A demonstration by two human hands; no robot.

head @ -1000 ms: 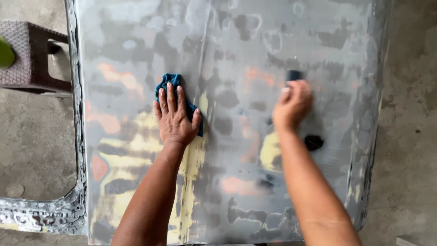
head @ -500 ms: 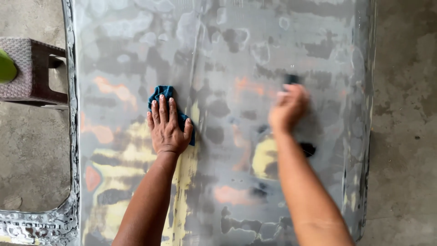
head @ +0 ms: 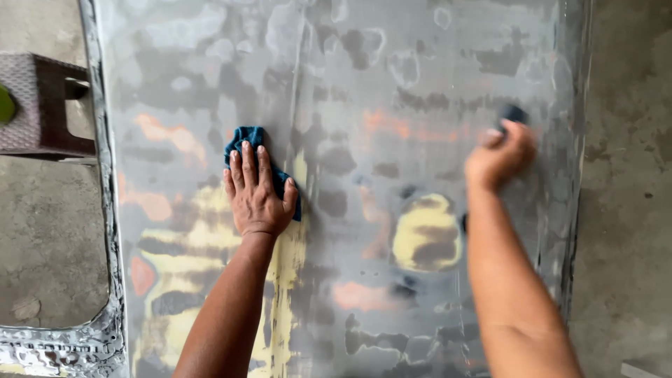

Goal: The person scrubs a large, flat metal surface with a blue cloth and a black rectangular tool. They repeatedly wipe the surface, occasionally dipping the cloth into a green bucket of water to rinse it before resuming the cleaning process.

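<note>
A large sanded metal body panel (head: 350, 84) fills the view, grey with yellow, orange and dark patches. My left hand (head: 255, 196) lies flat on it, fingers spread, pressing a blue cloth (head: 245, 136) against the surface. My right hand (head: 498, 155) is blurred with motion near the panel's right side and is closed around a small dark sanding block (head: 513, 113), of which only the top shows.
A brown woven stool (head: 42, 105) stands on the concrete floor at the left, with a green object (head: 5, 105) at the frame edge. A window-frame part of the panel (head: 63, 343) runs along the lower left. Concrete floor (head: 630, 210) lies right of the panel.
My right hand has slid to the right and slightly up across the panel with the block. My left hand and the cloth have stayed in place on the panel.
</note>
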